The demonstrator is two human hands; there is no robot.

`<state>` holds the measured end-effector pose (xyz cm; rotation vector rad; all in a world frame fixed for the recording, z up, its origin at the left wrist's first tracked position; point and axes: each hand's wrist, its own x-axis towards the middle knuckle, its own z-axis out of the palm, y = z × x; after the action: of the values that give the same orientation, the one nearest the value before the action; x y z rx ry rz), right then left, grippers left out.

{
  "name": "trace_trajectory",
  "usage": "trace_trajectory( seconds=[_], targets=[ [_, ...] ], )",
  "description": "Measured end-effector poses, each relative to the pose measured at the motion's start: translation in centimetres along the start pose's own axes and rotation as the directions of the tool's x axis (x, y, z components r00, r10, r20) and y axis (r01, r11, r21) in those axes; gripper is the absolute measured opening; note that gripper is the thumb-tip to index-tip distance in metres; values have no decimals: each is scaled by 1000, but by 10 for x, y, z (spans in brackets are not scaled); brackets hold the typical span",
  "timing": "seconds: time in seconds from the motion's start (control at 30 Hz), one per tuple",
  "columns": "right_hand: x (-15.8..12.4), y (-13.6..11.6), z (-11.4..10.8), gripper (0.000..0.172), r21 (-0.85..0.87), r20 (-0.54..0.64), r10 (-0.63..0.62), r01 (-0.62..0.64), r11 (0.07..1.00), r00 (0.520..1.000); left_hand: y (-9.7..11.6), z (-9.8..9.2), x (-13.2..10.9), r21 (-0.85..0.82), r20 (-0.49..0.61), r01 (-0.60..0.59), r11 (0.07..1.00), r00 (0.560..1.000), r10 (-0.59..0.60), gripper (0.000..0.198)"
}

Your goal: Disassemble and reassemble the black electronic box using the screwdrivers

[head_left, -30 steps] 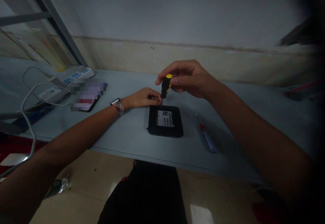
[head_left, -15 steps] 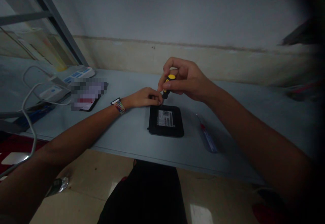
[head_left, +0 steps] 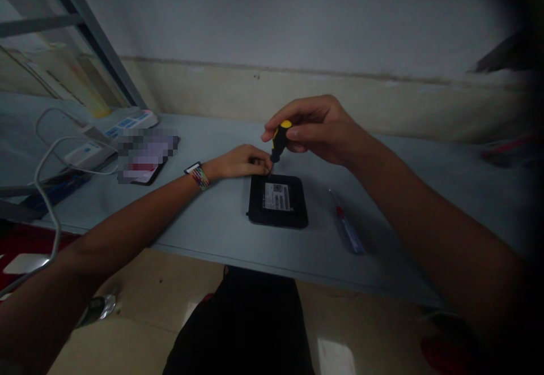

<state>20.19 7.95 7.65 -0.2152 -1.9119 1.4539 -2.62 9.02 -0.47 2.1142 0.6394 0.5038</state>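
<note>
My right hand (head_left: 317, 126) has its fingers around the black and yellow handle of a screwdriver (head_left: 279, 144), which leans slightly. Its thin shaft points down at the far left corner of a flat black square device (head_left: 300, 202) with a white printed label. At that same corner lies my left hand (head_left: 242, 161), fingers curled close beside the shaft; what they pinch, if anything, is hidden. A second screwdriver (head_left: 349, 228), with a clear bluish handle and a red collar, rests on the table to the right of the device.
A phone (head_left: 148, 160), partly blurred out, lies on the blue-grey table (head_left: 221, 233) at left. Behind it are a white power strip (head_left: 134, 121) and a looping white cable (head_left: 42, 179). A metal frame (head_left: 102, 52) rises at far left, and a wall (head_left: 297, 29) closes the back.
The right hand's fingers have turned and loosened around the screwdriver handle, leaving more of it showing. The left hand and the black device stay in place.
</note>
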Motion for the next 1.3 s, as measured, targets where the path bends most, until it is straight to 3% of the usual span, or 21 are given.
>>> trace_trajectory(
  seconds=[0.73,1.13,1.3],
  targets=[
    [-2,-4,-4,24,0,-65,22,-22,1000,998,0,1,-1,-73,-11,10,997,1000,-11,23],
    [-1,3,-1,26,-4,-23,-9,9,1000,1000,0,1,-1,-36,-17,5,999,1000,-6,22],
    [-1,3,7,30,-10,-67,20,-20,1000,998,-2,0,0,-9,-19,-3,1000,1000,3,22]
  ],
)
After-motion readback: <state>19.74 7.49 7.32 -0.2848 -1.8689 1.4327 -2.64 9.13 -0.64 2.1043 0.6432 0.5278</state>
